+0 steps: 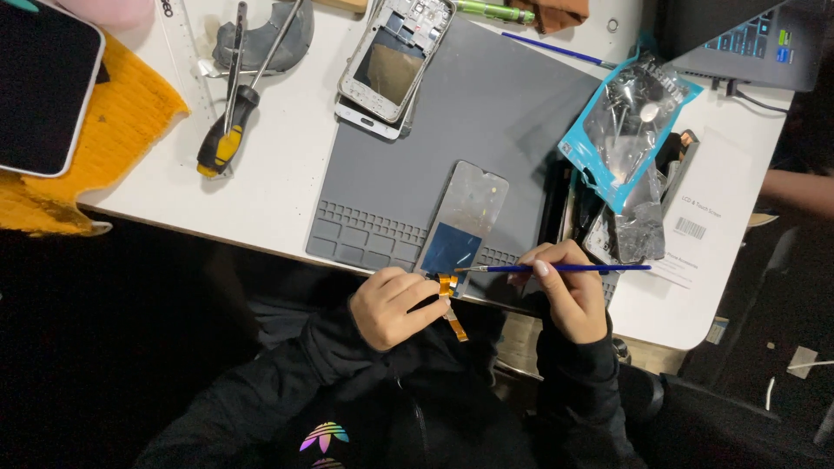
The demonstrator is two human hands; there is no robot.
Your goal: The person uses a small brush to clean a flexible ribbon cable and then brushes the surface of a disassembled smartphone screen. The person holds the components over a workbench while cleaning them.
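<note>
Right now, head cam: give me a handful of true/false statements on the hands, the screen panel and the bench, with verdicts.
1. The right hand holds a blue-handled tool. True.
2. The left hand pinches the screen panel at its orange flex cable. True.
3. The screen panel lies flat in the middle of the grey mat. False: it sits at the mat's near edge, held by hand.
4. The screwdriver is in the left hand. False: it lies on the white table.
5. A phone frame rests at the mat's far edge. True.

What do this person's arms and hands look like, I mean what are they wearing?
Both arms are in long black sleeves that end at the wrists. The left hand and right hand are bare: no gloves, and no rings or watch can be seen. A small rainbow-coloured emblem sits on the black top.
</note>
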